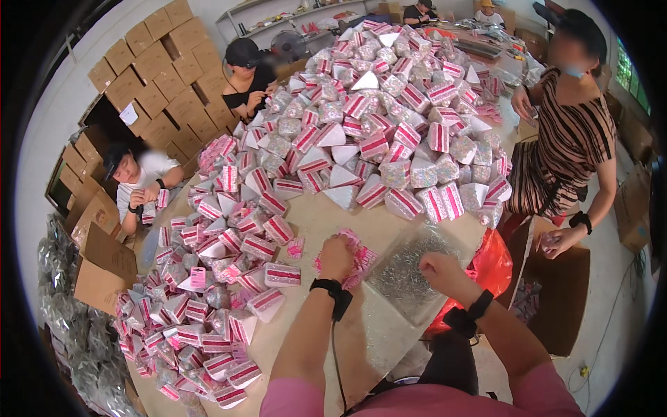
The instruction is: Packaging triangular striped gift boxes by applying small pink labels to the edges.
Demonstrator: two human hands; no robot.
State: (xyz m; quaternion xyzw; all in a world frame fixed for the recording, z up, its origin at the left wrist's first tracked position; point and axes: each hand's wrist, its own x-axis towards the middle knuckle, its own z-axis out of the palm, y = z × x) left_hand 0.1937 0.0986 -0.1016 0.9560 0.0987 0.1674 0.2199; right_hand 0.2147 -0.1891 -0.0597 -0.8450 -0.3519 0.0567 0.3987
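Note:
My left hand (337, 257) rests on a small heap of pink cards (360, 258) on the table; its fingers are hidden by the hand and cards. My right hand (445, 272) hovers at the right side of a shallow clear tray (397, 306) with many thin, silvery pieces (408, 265) scattered in it. Its fingers are curled closed, and anything in them is too small to make out. A single pink card (295, 247) lies to the left of the heap. Left of my hands spread many glittery, cake-slice-shaped wedges (283, 275) with pink bands.
A tall mound of the same wedges (389, 149) covers the table's far part. A red plastic bag (492, 267) hangs at the right edge, near an open carton (566, 299). People (570, 132) work around the table. Stacked cartons (163, 76) line the wall.

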